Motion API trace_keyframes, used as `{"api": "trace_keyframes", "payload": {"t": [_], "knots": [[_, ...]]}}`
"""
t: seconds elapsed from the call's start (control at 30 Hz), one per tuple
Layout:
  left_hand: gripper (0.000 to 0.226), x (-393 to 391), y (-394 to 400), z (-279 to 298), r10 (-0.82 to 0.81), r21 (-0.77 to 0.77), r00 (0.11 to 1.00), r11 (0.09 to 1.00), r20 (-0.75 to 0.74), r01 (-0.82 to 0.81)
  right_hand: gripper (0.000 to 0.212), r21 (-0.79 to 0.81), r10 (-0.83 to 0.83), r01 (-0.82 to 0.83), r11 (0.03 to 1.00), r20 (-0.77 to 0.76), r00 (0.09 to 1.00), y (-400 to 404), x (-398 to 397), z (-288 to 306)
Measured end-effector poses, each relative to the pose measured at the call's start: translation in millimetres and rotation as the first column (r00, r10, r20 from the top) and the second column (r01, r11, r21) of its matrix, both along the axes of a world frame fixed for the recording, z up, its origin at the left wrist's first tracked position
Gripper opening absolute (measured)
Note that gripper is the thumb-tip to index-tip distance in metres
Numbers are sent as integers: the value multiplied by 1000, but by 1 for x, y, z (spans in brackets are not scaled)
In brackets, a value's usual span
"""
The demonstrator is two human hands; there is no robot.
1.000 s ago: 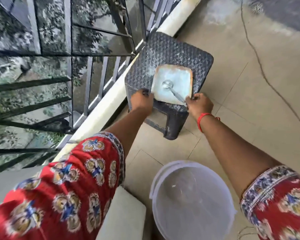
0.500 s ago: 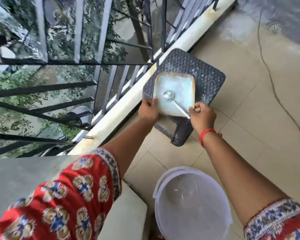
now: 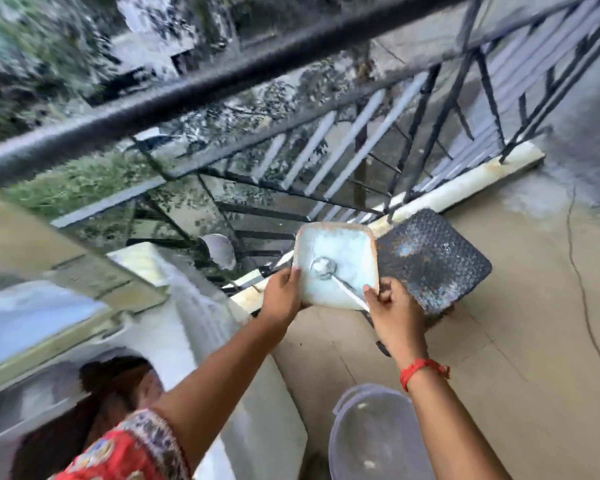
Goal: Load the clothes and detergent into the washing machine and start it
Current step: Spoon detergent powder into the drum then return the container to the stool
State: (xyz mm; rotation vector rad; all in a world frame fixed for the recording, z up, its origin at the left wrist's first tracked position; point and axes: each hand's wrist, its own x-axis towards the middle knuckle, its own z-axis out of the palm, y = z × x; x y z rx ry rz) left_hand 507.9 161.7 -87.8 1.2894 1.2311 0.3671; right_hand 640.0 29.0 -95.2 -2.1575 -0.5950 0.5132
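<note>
Gripping detergent tub level, left hand and right hand clenching near corners | keeping powder and spoon from spilling | carrying leftward toward washing machine

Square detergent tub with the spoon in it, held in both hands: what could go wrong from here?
1. The square powder-filled detergent tub is open-topped and held only at its near edge by the left hand and right hand; a tilt could spill powder.
2. The loose metal spoon could slide out.
3. The tub is close to the black metal railing; anything spilled could fall through the bars.
</note>
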Motion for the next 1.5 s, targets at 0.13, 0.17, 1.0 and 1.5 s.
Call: {"api": "trace_keyframes", "payload": {"t": [0.13, 0.17, 1.0, 1.5], "knots": [[40, -85, -1, 29, 95, 27, 993, 995, 73, -97, 49, 83, 136, -162, 983, 255, 957, 0, -66, 52], [38, -102, -2, 34, 120, 39, 990, 992, 75, -123, 51, 68, 185, -214, 974, 298, 936, 2, -78, 58], [35, -461, -82, 77, 610, 247, 791, 761, 41, -600, 10, -151, 785, -851, 503, 492, 377, 44, -401, 112], [31, -483, -84, 77, 674, 218, 735, 709, 66, -670, 20, 5, 761, -845, 534, 432, 484, 57, -429, 124]]}}
